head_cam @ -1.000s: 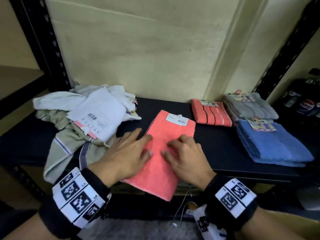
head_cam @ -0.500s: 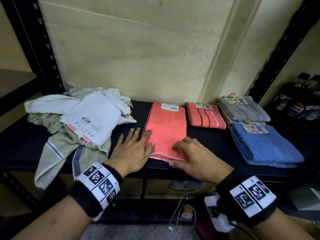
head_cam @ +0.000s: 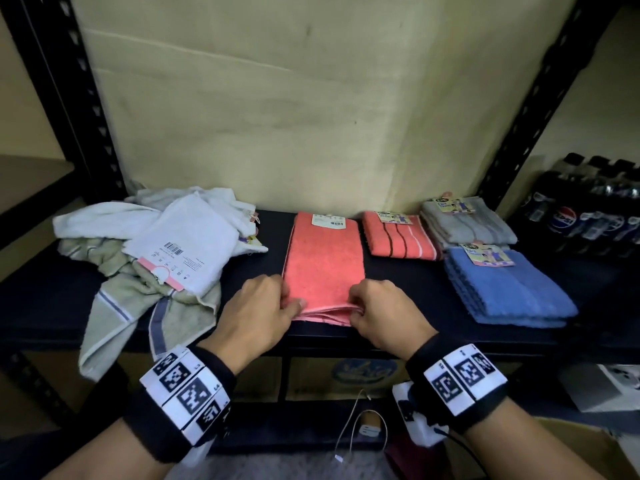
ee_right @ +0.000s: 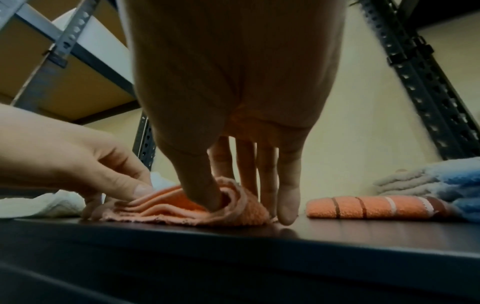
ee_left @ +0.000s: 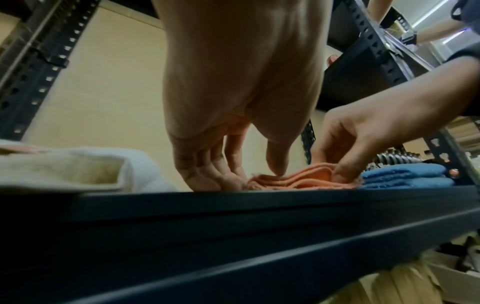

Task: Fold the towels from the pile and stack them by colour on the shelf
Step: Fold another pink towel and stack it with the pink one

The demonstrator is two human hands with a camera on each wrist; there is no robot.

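Taking the coral towel as the landmark: well to its left on the shelf lies the pile, white and green towels still unfolded. At the towel's near left corner the left hand pinches the layered edge, thumb on top and fingers beside it. The towel lies as a long folded strip, its tag at the far end by the wall, its near end at the shelf's front edge. At its near right corner the right hand grasps the layers too, thumb tucked into the fold. Just right of the towel sits a striped coral towel; further right, grey towels and a blue stack. This looks like the final fold: likely next, both corners go forward to the tagged end, edges level, then the towel goes onto the striped one.
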